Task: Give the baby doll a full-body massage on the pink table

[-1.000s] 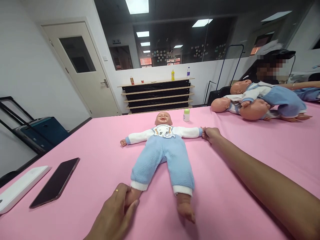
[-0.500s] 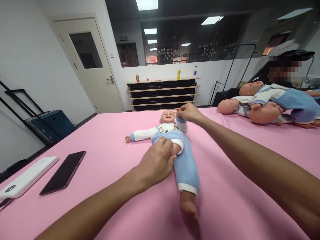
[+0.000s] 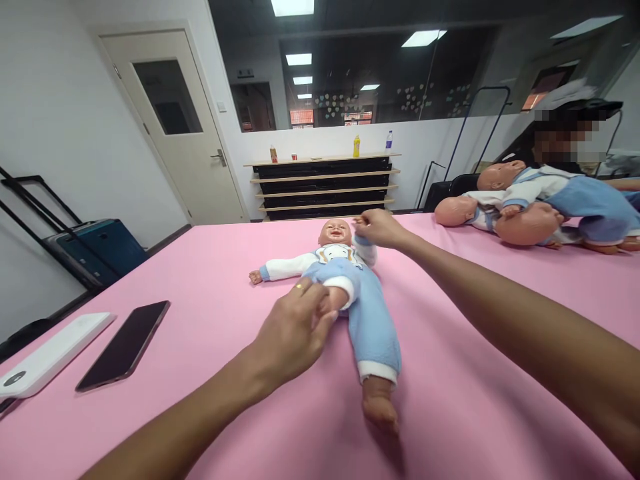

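A baby doll (image 3: pixel 336 253) in a white and light-blue outfit lies face up on the pink-covered table (image 3: pixel 210 333), its head at the far end. My left hand (image 3: pixel 295 327), with a yellow ring on one finger, is closed around the doll's bent leg, near the foot; the foot itself is hidden by my fingers. My right hand (image 3: pixel 377 229) pinches the doll's raised hand beside its head. The doll's other leg (image 3: pixel 377 347) stretches straight toward me, and its other arm (image 3: pixel 285 268) lies out to the side.
A black phone (image 3: pixel 125 347) and a white power bank (image 3: pixel 55 350) lie on the left of the table. Several more dolls (image 3: pixel 530 223) are heaped at the right, with a person (image 3: pixel 545 143) behind them. A shelf rack (image 3: pixel 323 187) holding bottles stands beyond the table.
My left hand has moved left and slightly toward me, bringing the doll's bent leg along. My right hand stays nearly in place on the doll's hand.
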`<state>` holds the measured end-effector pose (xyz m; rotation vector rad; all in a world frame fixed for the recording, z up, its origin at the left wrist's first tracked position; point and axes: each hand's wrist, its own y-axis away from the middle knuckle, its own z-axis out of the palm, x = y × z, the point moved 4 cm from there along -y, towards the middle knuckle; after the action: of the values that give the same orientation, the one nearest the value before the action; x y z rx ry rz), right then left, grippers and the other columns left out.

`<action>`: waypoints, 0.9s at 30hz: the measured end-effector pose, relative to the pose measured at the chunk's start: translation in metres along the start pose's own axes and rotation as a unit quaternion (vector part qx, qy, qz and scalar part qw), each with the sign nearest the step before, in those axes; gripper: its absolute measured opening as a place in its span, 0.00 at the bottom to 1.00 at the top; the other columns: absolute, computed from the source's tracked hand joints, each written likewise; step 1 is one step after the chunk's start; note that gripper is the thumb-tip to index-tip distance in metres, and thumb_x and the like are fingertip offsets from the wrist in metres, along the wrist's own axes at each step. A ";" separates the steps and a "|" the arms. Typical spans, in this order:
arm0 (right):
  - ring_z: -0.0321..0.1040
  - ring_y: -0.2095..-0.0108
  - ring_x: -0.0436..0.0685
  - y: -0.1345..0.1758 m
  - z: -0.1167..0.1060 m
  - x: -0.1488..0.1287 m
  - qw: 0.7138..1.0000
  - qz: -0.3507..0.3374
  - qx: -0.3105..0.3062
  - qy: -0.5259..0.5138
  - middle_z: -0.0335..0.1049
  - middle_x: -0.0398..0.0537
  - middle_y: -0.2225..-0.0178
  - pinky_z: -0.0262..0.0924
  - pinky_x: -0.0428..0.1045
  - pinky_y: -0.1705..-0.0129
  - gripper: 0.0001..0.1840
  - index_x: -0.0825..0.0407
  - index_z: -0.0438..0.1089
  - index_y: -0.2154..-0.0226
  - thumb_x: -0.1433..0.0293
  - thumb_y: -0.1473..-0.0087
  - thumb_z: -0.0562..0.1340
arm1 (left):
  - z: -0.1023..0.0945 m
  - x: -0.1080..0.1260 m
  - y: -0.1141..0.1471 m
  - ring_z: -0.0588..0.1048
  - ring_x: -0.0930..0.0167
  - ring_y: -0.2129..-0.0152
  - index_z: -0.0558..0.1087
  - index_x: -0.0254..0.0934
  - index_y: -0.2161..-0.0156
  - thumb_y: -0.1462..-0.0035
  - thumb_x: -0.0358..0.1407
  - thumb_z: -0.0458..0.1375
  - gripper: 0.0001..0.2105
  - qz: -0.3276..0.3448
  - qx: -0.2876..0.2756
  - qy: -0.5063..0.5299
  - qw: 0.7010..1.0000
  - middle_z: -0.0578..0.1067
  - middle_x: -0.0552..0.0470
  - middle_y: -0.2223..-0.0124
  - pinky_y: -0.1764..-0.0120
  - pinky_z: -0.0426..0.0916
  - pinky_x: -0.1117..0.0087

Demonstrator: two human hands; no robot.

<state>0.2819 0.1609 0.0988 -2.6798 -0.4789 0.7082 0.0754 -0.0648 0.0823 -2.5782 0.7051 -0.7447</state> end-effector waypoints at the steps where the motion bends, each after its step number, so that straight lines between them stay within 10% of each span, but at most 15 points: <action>1: 0.59 0.75 0.49 0.004 -0.007 0.023 0.998 0.037 0.035 -0.039 0.69 0.46 0.75 0.48 0.45 0.75 0.16 0.56 0.69 0.75 0.60 0.46 0.61 | -0.010 -0.003 0.013 0.67 0.69 0.70 0.66 0.39 0.65 0.39 0.34 0.51 0.03 -0.012 0.006 -0.003 1.000 0.67 0.51 0.66 0.67 0.64 0.67; 7: 0.59 0.79 0.48 0.060 0.006 0.156 0.862 0.354 0.122 -0.342 0.64 0.46 0.78 0.60 0.45 0.78 0.11 0.56 0.66 0.74 0.67 0.48 0.67 | -0.015 -0.042 0.092 0.70 0.67 0.73 0.66 0.42 0.62 0.41 0.38 0.53 0.03 -0.134 -0.028 -0.022 0.990 0.71 0.49 0.67 0.73 0.66 0.67; 15: 0.57 0.83 0.45 0.100 0.032 0.182 0.792 0.438 0.121 -0.408 0.59 0.41 0.80 0.63 0.42 0.83 0.08 0.56 0.65 0.72 0.72 0.47 0.66 | 0.012 -0.074 0.121 0.73 0.68 0.77 0.67 0.44 0.63 0.46 0.36 0.55 0.04 -0.210 -0.051 -0.032 0.976 0.74 0.52 0.70 0.77 0.67 0.69; 22: 0.58 0.80 0.46 0.045 -0.009 0.126 0.838 0.337 0.164 -0.397 0.63 0.43 0.80 0.59 0.42 0.80 0.08 0.57 0.69 0.74 0.73 0.54 0.69 | -0.024 -0.035 0.061 0.70 0.68 0.71 0.66 0.40 0.60 0.43 0.35 0.54 0.05 -0.101 0.013 -0.047 0.994 0.71 0.50 0.65 0.69 0.67 0.67; 27: 0.65 0.74 0.52 -0.001 -0.012 0.016 0.972 0.134 0.055 -0.184 0.69 0.48 0.78 0.60 0.45 0.72 0.10 0.59 0.72 0.76 0.68 0.58 0.70 | 0.002 -0.001 -0.011 0.68 0.69 0.69 0.65 0.38 0.66 0.42 0.33 0.53 0.02 0.002 -0.018 -0.036 0.999 0.68 0.50 0.65 0.66 0.65 0.66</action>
<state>0.3007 0.1651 0.1020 -2.5372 -0.1545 1.2822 0.0802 -0.0548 0.0860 -2.6208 0.7082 -0.6409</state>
